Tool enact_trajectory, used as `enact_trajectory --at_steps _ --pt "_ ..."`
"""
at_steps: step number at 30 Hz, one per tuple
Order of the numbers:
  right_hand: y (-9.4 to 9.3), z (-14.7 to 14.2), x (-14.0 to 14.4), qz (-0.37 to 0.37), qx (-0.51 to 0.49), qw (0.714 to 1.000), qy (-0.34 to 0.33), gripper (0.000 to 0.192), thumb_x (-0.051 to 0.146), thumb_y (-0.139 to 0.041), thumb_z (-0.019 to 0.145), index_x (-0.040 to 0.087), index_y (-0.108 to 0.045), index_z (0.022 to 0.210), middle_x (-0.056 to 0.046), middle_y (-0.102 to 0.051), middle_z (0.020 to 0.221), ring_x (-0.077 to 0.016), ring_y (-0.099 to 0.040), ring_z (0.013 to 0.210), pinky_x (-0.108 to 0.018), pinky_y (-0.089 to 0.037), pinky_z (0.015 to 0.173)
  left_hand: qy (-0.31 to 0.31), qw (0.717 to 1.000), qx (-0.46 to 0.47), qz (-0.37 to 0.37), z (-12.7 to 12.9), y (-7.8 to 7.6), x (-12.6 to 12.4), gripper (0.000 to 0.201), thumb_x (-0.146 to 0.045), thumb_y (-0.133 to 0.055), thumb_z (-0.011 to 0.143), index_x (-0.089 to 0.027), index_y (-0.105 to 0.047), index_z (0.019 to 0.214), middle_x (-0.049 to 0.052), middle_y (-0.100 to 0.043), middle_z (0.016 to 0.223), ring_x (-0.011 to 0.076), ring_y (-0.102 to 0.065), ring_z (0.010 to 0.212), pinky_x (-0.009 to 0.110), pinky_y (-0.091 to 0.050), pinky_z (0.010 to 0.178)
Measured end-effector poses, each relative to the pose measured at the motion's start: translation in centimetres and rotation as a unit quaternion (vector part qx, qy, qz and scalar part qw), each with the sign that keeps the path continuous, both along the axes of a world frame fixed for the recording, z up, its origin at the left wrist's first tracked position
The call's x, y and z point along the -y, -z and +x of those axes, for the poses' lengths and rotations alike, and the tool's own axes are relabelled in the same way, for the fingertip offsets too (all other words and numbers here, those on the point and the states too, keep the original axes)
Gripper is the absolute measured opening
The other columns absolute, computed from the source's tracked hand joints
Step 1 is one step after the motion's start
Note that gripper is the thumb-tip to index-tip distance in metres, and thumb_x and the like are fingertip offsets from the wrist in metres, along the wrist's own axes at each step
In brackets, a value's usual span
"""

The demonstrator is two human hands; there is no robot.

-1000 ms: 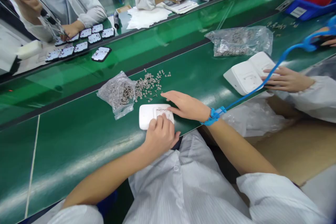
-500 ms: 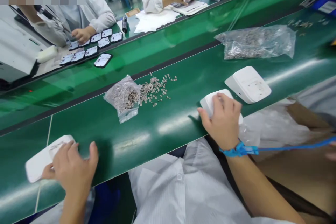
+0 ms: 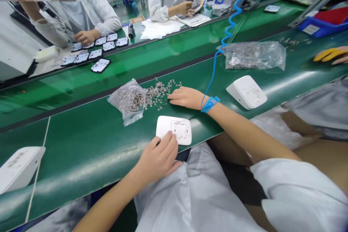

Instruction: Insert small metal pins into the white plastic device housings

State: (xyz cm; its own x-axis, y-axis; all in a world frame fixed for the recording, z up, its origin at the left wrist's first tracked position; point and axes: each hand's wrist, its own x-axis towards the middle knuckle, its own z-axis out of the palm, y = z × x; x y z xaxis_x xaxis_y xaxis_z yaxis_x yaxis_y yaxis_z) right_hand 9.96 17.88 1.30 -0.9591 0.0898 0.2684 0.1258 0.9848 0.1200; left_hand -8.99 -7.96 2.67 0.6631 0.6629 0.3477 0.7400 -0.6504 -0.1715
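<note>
A white plastic housing (image 3: 164, 126) with a square recess lies near the belt's front edge. My left hand (image 3: 160, 154) rests its fingertips on the near side of this housing, the thumb apart from it. My right hand (image 3: 187, 97), with a blue wrist strap (image 3: 210, 104), stretches its fingers to the right edge of a pile of small metal screws (image 3: 156, 93). Whether a screw is between those fingertips is too small to tell. Left of the pile, a clear plastic bag (image 3: 126, 98) of the same screws lies with its contents spilling out.
Other white housings stand at the right (image 3: 251, 92) and far left (image 3: 20, 166). Behind is a second screw bag (image 3: 254, 56). A coiled blue cord (image 3: 231, 21) crosses the green belt. A neighbour's hand in yellow finger covers (image 3: 330, 55) is at right; co-workers sit opposite.
A housing now lies in front of me under my left hand, which moved right. My right hand moved left from a housing to the screws. The left housing now sits farther left.
</note>
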Motion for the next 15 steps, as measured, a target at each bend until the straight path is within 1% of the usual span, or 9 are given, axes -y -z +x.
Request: enact_trajectory --at_steps 1,3,5,6,8,10,11,13,15 --pt "0.4 0.0 -0.4 0.0 0.006 1.0 -0.015 0.031 0.012 -0.041 0.104 0.018 -0.072 0.104 -0.01 -0.072 0.118 -0.0199 -0.06 0.092 -0.034 -0.043 0.077 -0.019 1.0 0.019 0.002 0.4 0.3 0.3 0.043 -0.048 -0.054 0.102 -0.012 -0.071 0.119 0.015 -0.067 0.135 0.0306 -0.056 0.135 0.04 -0.042 0.094" --pt "1.0 0.1 -0.4 -0.017 0.005 1.0 -0.019 0.033 0.013 -0.04 0.105 0.017 -0.072 0.099 -0.01 -0.073 0.11 -0.019 -0.06 0.087 -0.034 -0.044 0.076 -0.062 0.996 0.059 0.014 1.6 0.9 0.9 0.04 -0.044 -0.054 0.102 -0.011 -0.072 0.116 0.014 -0.069 0.132 0.0305 -0.057 0.134 0.041 -0.041 0.092" --pt "1.1 0.5 0.4 -0.056 -0.018 0.998 -0.005 0.032 0.016 -0.041 0.105 0.016 -0.072 0.096 -0.011 -0.073 0.103 -0.0196 -0.061 0.086 -0.034 -0.047 0.076 -0.11 0.989 0.091 0.031 3.0 1.6 1.3 0.039 -0.042 -0.054 0.101 -0.011 -0.073 0.114 0.013 -0.07 0.13 0.0293 -0.059 0.132 0.041 -0.039 0.09" --pt "0.9 0.8 1.2 -0.087 -0.041 0.995 0.004 0.03 0.018 -0.043 0.105 0.016 -0.071 0.095 -0.011 -0.073 0.101 -0.0201 -0.062 0.087 -0.035 -0.048 0.077 -0.133 0.985 0.1 0.039 3.7 1.8 1.3 0.038 -0.042 -0.054 0.101 -0.011 -0.073 0.114 0.013 -0.07 0.13 0.0287 -0.06 0.13 0.042 -0.038 0.088" --pt "0.2 1.4 3.3 -0.176 -0.091 0.98 0.021 0.024 0.022 -0.049 0.102 0.016 -0.07 0.092 -0.01 -0.073 0.097 -0.0201 -0.064 0.089 -0.034 -0.051 0.079 -0.168 0.979 0.102 0.051 5.0 2.3 1.3 0.039 -0.042 -0.054 0.101 -0.011 -0.073 0.115 0.011 -0.07 0.131 0.0281 -0.061 0.127 0.042 -0.036 0.086" --pt "-0.9 1.9 5.9 -0.271 -0.121 0.954 0.049 0.017 0.022 -0.055 0.098 0.018 -0.069 0.089 -0.007 -0.073 0.092 -0.0185 -0.066 0.086 -0.032 -0.052 0.077 -0.183 0.977 0.097 0.055 5.9 2.7 1.1 0.04 -0.044 -0.054 0.101 -0.013 -0.074 0.117 0.01 -0.07 0.131 0.0294 -0.062 0.125 0.042 -0.033 0.083" --pt "-1.6 2.1 7.2 -0.303 -0.124 0.942 0.068 0.015 0.021 -0.057 0.096 0.019 -0.068 0.087 -0.006 -0.072 0.089 -0.018 -0.065 0.083 -0.031 -0.052 0.075 -0.185 0.976 0.098 0.056 6.1 2.9 1.0 0.04 -0.045 -0.055 0.101 -0.014 -0.074 0.118 0.009 -0.07 0.131 0.0307 -0.062 0.125 0.042 -0.032 0.082" --pt "-2.6 2.2 9.3 -0.335 -0.132 0.926 0.109 0.013 0.019 -0.059 0.093 0.02 -0.067 0.083 -0.005 -0.07 0.09 -0.0187 -0.065 0.084 -0.032 -0.052 0.076 -0.184 0.976 0.108 0.054 6.4 3.1 0.8 0.04 -0.046 -0.056 0.101 -0.016 -0.074 0.12 0.01 -0.07 0.13 0.033 -0.062 0.123 0.041 -0.03 0.079" --pt "-3.2 2.0 10.8 -0.348 -0.142 0.915 0.145 0.012 0.017 -0.06 0.09 0.02 -0.066 0.08 -0.007 -0.068 0.095 -0.0196 -0.065 0.087 -0.033 -0.052 0.077 -0.181 0.975 0.117 0.048 6.4 3.3 0.6 0.04 -0.046 -0.057 0.101 -0.016 -0.073 0.123 0.01 -0.07 0.131 0.0339 -0.062 0.123 0.041 -0.029 0.078"
